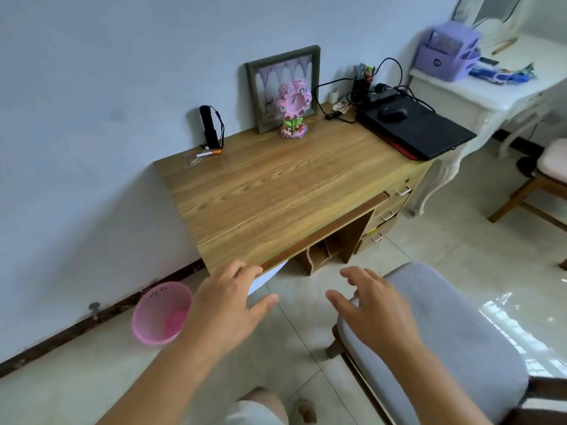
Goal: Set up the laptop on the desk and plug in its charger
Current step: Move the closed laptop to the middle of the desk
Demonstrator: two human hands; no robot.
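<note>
Laptop (420,130) closed on desk (276,185), no writing legible

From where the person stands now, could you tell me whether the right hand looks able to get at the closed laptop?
Probably yes, with a long reach. The right hand hangs open, holding nothing, near the grey chair. The laptop lies at the desk's far right corner, a mouse on its lid. Nothing on the desk blocks the way.
</note>
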